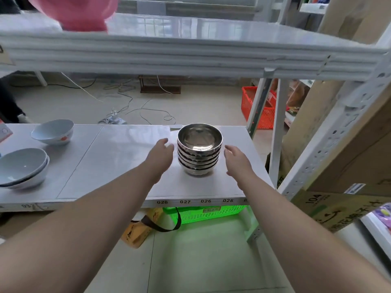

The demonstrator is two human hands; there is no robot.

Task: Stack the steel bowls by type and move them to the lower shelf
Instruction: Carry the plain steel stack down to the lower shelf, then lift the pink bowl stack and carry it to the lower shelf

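A stack of steel bowls sits on the white shelf, with the left hand and right hand open on either side, not touching.

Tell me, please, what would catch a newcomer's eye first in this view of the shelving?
First, the stack of steel bowls standing upright on the middle shelf, towards its right end, with the left hand and right hand open on either side, neither gripping it. Next, the pale blue bowls at the shelf's left end, and the bright green basket underneath.
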